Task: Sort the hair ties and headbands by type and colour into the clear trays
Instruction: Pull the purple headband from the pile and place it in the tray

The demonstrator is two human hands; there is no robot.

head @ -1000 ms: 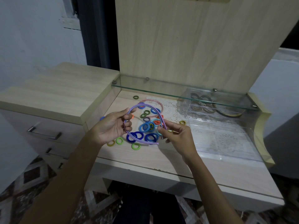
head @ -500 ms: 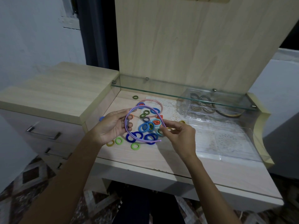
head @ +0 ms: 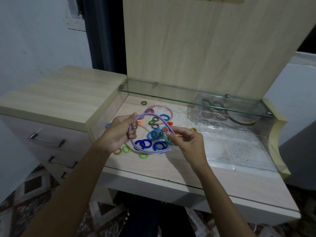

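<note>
A purple headband [head: 150, 115] hangs above the desk between both hands. My left hand [head: 119, 130] grips its left side with curled fingers. My right hand [head: 186, 139] pinches its right side near one end. Beneath lies a heap of hair ties: dark blue [head: 143, 144], light blue [head: 153, 134], green [head: 143, 155], yellow [head: 117, 152], orange [head: 139, 123] and striped dark ones [head: 153, 121]. A pink headband [head: 160, 107] lies further back. Two clear trays stand at the right: the far one [head: 201, 115] holds brownish ties, the near one [head: 239, 151] shows nothing inside.
A glass shelf [head: 188, 98] runs across the back above the desk, over part of the far tray. A dark headband [head: 242, 121] lies at the back right. A raised drawer unit [head: 59, 100] stands on the left. A lone striped tie [head: 144, 103] sits near the back.
Both hands turned the purple headband a little and lifted it slightly; my right hand shifted right along it. The heap of ties has not moved.
</note>
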